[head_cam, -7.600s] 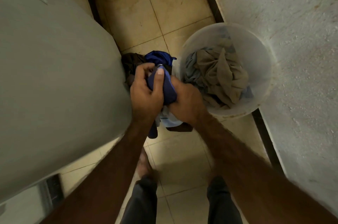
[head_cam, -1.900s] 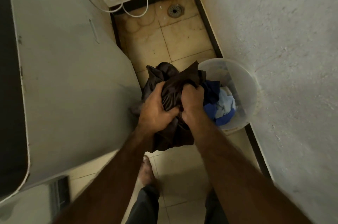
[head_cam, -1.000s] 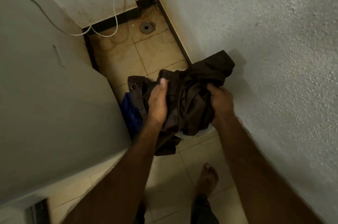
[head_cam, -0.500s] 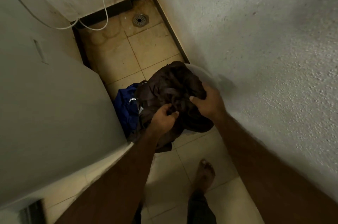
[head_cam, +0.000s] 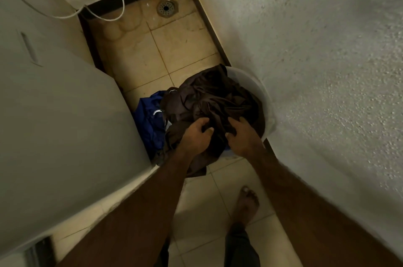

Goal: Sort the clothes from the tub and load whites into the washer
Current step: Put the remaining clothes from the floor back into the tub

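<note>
A dark brown garment (head_cam: 218, 101) lies heaped over the translucent white tub (head_cam: 262, 94), which stands on the floor against the right wall. My left hand (head_cam: 195, 136) curls its fingers into the near edge of the brown cloth. Just right of it, my right hand (head_cam: 243, 136) grips the same garment. A blue garment (head_cam: 150, 120) sits on the floor between the tub and the washer (head_cam: 56, 103), whose pale side fills the left. The tub's other contents are hidden under the brown cloth.
A rough plastered wall (head_cam: 316, 48) runs along the right. The tiled floor strip holds a round drain (head_cam: 166, 7) at the far end and a white cable (head_cam: 104, 17) near the back wall. My bare foot (head_cam: 247, 202) stands behind the tub.
The brown garment, held up in both hands a second ago, has come down onto the tub. Both hands have lowered with it and moved closer together.
</note>
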`<action>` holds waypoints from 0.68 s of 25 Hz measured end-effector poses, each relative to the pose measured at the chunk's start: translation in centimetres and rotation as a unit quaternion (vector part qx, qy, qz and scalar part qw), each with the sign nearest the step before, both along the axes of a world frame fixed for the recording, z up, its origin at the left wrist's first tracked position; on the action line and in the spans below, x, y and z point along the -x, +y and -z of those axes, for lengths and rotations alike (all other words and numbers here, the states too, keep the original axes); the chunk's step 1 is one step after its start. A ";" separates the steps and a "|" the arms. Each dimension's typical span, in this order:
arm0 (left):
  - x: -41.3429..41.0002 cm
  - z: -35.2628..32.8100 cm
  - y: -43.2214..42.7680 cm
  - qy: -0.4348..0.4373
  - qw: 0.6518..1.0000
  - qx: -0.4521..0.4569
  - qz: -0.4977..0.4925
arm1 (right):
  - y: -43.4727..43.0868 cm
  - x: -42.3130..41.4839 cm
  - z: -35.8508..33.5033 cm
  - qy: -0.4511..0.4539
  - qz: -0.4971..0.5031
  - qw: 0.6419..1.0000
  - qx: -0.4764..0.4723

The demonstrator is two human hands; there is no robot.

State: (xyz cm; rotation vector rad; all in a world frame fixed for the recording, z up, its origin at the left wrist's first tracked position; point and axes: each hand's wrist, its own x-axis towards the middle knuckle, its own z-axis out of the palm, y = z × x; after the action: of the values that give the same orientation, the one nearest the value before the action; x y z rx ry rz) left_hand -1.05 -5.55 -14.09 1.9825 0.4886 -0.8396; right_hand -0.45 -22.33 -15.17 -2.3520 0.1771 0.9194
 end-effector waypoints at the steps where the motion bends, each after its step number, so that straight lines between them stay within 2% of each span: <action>1: -0.3 0.7 -0.1 -0.003 1.000 -0.001 0.007 | 0.1 -0.2 0.7 -0.006 -0.004 1.000 -0.002; 7: -1.8 6.2 -1.3 -0.050 0.997 0.000 0.054 | 0.7 -0.7 6.8 -0.042 -0.037 0.998 -0.005; 11: -3.2 13.2 -2.1 -0.021 0.995 -0.034 0.092 | 0.9 -2.2 13.7 -0.058 -0.048 0.997 -0.007; 14: -3.7 17.7 -2.5 0.023 0.991 -0.061 0.112 | 1.0 -3.1 18.9 -0.017 -0.089 0.996 0.022; 17: -3.6 18.9 -3.0 0.026 0.988 -0.069 0.137 | 1.0 -3.6 20.5 0.029 -0.133 0.990 0.045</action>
State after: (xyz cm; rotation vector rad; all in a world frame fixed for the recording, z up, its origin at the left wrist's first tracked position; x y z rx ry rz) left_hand 2.60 -8.54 -33.01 2.1931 0.3144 -1.0548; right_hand 3.19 -21.34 -35.70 -2.4742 -0.0765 1.1274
